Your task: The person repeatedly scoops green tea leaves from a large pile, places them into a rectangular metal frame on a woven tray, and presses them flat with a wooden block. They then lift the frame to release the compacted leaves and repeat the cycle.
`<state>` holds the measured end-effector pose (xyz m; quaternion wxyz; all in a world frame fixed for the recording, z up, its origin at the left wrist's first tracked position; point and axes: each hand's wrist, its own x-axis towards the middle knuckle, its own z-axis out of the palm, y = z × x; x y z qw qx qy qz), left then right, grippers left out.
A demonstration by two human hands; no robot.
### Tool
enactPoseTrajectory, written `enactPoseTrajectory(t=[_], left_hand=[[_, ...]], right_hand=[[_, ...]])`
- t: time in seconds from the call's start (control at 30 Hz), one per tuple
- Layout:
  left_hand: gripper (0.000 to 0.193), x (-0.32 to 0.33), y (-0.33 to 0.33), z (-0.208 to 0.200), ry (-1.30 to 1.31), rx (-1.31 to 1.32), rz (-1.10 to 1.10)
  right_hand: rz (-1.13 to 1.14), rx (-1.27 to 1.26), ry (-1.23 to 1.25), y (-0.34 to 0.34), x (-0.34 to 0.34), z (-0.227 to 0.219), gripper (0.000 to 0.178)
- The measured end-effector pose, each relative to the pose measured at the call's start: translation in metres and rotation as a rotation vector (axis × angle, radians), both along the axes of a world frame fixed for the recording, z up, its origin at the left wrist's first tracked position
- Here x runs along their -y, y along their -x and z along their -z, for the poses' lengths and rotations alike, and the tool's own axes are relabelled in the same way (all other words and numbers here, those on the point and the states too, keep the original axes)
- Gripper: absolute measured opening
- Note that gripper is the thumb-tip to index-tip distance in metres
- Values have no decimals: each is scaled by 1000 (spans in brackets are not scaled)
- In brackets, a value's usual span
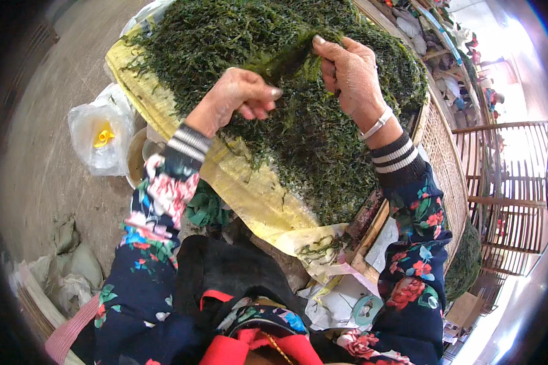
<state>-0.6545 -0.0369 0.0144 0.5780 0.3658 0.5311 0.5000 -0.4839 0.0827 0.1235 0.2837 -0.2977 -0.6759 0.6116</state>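
A big heap of dark green seaweed (323, 140) lies spread in front of me on a yellow woven sheet (243, 188). Above it, my right hand (353, 73), with a pale bangle (377, 123) at the wrist, pinches a clump of seaweed (289, 59) between thumb and fingers. The clump stretches leftward, toward the knuckles of my left hand (240, 97). That hand is closed, its fingers curled beneath the thumb; whatever it may hold is hidden.
To the left, a clear plastic bag (97, 137) with a yellow piece (103, 137) sits beside a pale bucket (138, 155). Woven bamboo racks (447, 158) line the right side. Near my lap are white wrappings and a roll of tape (365, 309). Sacks (73, 261) stand lower left.
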Motion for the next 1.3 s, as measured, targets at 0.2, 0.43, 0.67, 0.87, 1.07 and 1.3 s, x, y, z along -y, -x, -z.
enactPoseTrajectory(t=[0.2,0.43,0.67,0.87,1.07,1.3], left_hand=[[57,-42,-42,-2,-805,-804,-759],[16,-77,-66,11,-658,-279,-532],[22,-44,-52,54,-416,-734,-462],[34,-5,-32,63,-378,-984,-425],[68,-14,-20,11,-689,-942,-609],[27,-75,-69,-25,-760,-329,-425]], right_hand=[[-3,98,25,-5,11,-5,26],[54,102,103,-5,16,-18,22],[179,-171,-210,-7,6,-110,25],[220,-56,-227,-15,-6,-95,19],[56,46,-89,-28,-9,-57,21],[4,136,-42,-18,9,-46,26]])
